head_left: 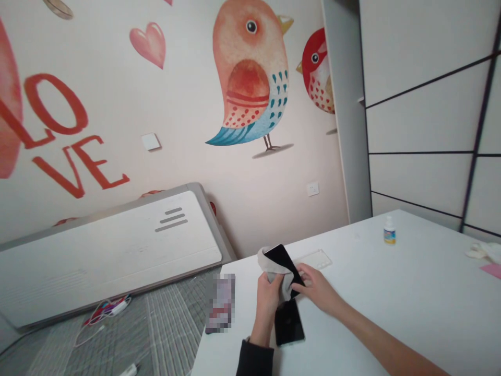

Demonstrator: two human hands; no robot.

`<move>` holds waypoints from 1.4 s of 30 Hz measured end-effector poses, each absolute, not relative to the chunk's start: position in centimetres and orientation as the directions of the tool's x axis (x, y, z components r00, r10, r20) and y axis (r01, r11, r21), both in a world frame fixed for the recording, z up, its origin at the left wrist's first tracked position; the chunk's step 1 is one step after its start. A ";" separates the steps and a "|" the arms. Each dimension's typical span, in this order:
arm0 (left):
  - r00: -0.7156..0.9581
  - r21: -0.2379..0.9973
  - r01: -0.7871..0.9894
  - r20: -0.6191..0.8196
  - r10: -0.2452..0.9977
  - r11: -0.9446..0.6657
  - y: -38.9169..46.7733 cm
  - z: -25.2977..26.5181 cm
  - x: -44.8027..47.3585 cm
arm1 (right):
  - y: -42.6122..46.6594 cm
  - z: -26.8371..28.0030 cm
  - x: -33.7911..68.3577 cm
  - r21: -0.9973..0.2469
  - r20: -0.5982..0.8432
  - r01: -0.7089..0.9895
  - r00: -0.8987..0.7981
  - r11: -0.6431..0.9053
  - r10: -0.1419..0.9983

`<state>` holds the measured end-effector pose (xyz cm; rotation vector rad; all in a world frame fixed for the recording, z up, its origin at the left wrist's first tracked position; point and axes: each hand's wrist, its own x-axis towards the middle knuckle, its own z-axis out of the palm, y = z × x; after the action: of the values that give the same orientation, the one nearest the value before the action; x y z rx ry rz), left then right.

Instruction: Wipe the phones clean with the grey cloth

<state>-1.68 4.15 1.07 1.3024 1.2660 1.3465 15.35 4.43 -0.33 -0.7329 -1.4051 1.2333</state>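
A black smartphone (281,255) is held tilted above the white table, its upper end leaning left. Light grey cloth (273,267) wraps around its left side and over part of its face. My left hand (269,292) is closed on this cloth, pressing it against the phone. With thumb and fingers at the lower right edge, my right hand (315,286) grips the phone. Below my hands lies a second flat black device (289,325), partly covered by my left wrist. A clear phone case (321,258) rests just behind my right hand.
On the white table (352,324) stand a small white bottle (389,232) with a blue and yellow label, white fabric (484,251) and a pink item (492,270). A blurred-out object (221,304) lies at the left edge. A bed (117,329) with cables is beyond.
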 end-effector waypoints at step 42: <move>0.087 1.000 -0.021 -0.016 0.996 0.018 3.4 1.4 -1.5 | 7.0 -0.8 17.8 -0.964 0.234 -0.126 0.027 0.235 0.972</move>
<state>-1.47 3.44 1.44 1.2204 1.1370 1.1425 17.77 7.04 -0.75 -0.9474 -1.2097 1.0837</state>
